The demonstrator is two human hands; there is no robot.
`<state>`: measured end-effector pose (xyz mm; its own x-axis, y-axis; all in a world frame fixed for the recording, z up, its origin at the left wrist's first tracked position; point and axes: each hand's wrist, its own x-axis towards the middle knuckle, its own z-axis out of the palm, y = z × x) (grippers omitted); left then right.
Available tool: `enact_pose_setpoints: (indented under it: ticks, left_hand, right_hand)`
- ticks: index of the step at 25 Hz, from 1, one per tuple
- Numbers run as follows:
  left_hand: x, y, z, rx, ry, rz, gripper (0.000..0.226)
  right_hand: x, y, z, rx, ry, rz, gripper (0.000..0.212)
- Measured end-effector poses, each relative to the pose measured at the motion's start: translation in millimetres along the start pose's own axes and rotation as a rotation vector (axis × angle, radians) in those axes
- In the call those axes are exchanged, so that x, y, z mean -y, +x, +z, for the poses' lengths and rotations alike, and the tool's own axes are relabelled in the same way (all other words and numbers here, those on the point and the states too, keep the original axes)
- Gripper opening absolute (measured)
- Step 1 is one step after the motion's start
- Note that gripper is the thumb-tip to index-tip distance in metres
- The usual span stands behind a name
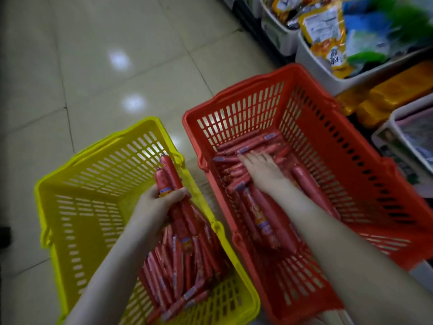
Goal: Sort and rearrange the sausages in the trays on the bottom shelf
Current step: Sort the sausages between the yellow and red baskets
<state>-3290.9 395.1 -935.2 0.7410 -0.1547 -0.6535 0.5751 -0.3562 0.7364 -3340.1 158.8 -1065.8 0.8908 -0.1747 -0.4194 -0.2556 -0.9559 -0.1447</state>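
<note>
Sausages (248, 146) in red wrappers lie in two plastic baskets that stand side by side on the tiled floor (93, 66). The yellow basket (77, 160) is on the left and the red basket (351, 160) is on the right; their near corners are almost touching.

In the yellow basket, a heap of thin sausages (178, 277) leans against the right wall, towards the near end. Above this heap, the left hand (157, 205) grips a small bundle of thick sausages (169, 174). The fingers and thumb are curled round the middle of the bundle, and its upper ends point up and away, over the rim of the basket. How many pieces are in the bundle I cannot tell exactly.

The right hand (262, 167) reaches into the red basket and rests palm down on the sausages there. Its fingers are straight and a little spread, and they close on nothing. More thick pieces lie beside and under the forearm, and thinner ones lie at the far end.

At the upper right, white tubs (311, 64) hold coloured snack packets (328, 26), and some yellow packs (393, 90) lie behind the red basket.
</note>
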Motion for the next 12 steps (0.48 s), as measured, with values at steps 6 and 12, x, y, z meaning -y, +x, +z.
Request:
enact_pose_setpoints:
  ticks: [6,12]
  left_hand:
    - [37,-9,0,0.031,-0.128,-0.179,0.011]
    - [17,-23,4,0.105,-0.474,-0.108,0.012]
  right_hand:
    - [-2,-26,-11,0.111,0.482,0.043,0.089]
    - [70,-90,-61,-0.36,1.115,-0.089,0.069]
